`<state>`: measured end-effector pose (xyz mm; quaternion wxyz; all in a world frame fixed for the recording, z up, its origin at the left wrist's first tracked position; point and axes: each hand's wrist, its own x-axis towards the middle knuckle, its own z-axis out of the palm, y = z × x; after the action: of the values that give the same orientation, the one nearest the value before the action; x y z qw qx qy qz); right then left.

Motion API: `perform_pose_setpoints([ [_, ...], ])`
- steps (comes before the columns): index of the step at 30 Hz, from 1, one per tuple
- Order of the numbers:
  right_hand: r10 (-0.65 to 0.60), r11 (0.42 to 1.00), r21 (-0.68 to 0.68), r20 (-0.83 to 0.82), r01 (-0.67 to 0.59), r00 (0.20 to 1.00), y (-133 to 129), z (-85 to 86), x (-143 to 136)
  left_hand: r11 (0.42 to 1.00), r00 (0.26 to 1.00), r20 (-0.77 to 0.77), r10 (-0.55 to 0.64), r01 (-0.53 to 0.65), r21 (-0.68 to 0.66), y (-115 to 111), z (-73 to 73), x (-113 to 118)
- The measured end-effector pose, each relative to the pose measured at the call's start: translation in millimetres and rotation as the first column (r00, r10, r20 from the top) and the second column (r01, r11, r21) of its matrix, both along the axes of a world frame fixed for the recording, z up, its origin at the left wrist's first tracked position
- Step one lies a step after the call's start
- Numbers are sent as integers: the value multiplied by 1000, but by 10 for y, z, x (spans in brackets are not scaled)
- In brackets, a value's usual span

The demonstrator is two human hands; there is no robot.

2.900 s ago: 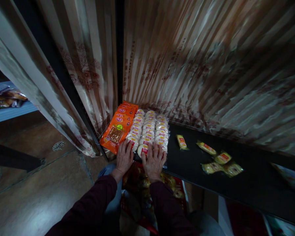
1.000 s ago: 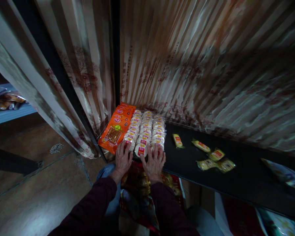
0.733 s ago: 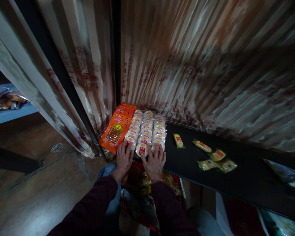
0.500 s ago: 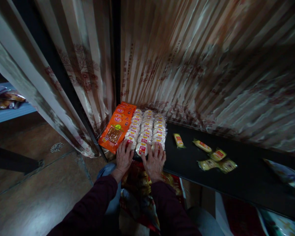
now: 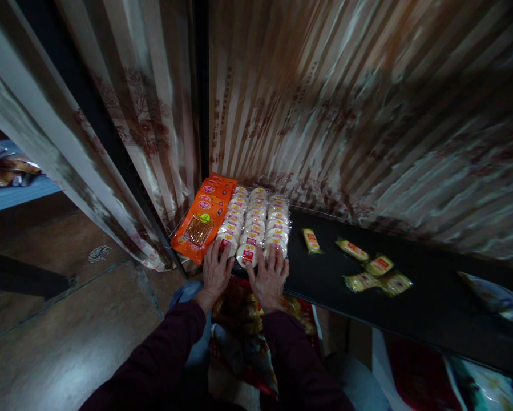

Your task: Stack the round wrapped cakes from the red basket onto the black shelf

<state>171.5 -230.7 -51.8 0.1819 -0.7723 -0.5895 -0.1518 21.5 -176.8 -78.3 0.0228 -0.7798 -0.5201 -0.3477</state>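
Observation:
Three rows of round white packaged cakes [image 5: 255, 220] lie in clear wrap at the left end of a black shelf [image 5: 320, 279]. My left hand [image 5: 216, 273] rests with fingers spread on the front of the left row. Fingers apart, my right hand [image 5: 269, 279] touches the front of the right row, its thumb near the middle row. Neither hand is wrapped round anything. Orange snack packets [image 5: 202, 220] with sticks showing overlap in a row to the left of the cakes.
Several small yellow packets [image 5: 380, 265] lie on the shelf to the right, with a bluish bag [image 5: 496, 297] farther along. Striped curtains [image 5: 324, 114] hang behind. A dark metal post [image 5: 110, 131] slants at the left. Bagged goods [image 5: 247, 342] sit below the shelf.
The view has shifted slightly, so the shelf goods appear a little higher. Both hands stay spread at the front of the cake rows.

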Motion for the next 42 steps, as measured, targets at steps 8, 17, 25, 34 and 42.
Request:
perform_pose_setpoints([
  [8, 39, 999, 33, 4, -39, 999, -30, -41, 28, 1000, 996, 83, -27, 26, 16, -10, -15, -12],
  [17, 142, 976, 178, -90, -125, 986, -159, -24, -8, 998, 979, 197, -56, 56, 8, -111, 23, -55],
  [25, 436, 883, 275, -179, -381, 882, -814, -308, -249, 873, 888, 130, -441, 458, -167, -798, -87, -105],
  [34, -114, 991, -88, -198, 98, 974, -1389, -713, -62, 752, 951, -68, -303, 194, -630, -1135, -324, -42],
  [42, -297, 930, -324, -384, 174, 874, -1550, -940, -28, 493, 895, -99, -434, 145, -858, -1259, -262, -140],
])
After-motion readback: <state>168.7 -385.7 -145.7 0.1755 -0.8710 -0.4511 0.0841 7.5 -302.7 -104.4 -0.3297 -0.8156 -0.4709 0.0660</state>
